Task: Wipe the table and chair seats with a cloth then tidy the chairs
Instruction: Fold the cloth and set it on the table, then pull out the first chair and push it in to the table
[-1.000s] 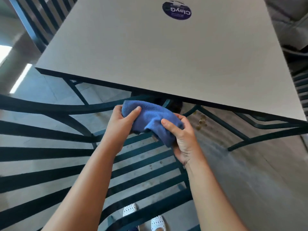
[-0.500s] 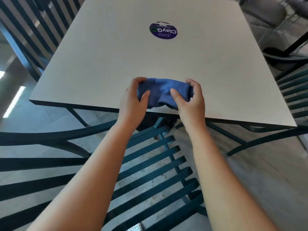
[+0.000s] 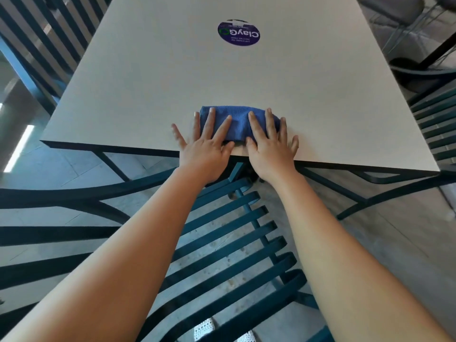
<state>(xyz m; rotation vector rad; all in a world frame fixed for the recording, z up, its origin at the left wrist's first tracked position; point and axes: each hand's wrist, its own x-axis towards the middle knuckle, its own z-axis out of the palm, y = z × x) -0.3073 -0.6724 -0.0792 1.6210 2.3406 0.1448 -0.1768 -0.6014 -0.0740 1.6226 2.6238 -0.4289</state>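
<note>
The folded blue cloth (image 3: 238, 123) lies flat on the table (image 3: 153, 77) close to its near edge. Both hands press it with straight, spread fingers, neither grip clenched: left hand (image 3: 206, 146) on its left part, right hand (image 3: 270, 146) on its right. The table wipe looks barely begun; the next move calls for steady downward pressure while pushing toward the round purple sticker (image 3: 238, 33). The slatted chair seat (image 3: 237, 233) below awaits wiping.

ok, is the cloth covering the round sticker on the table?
No, the blue cloth lies near the table's front edge under both flat hands, well short of the round sticker.
</note>
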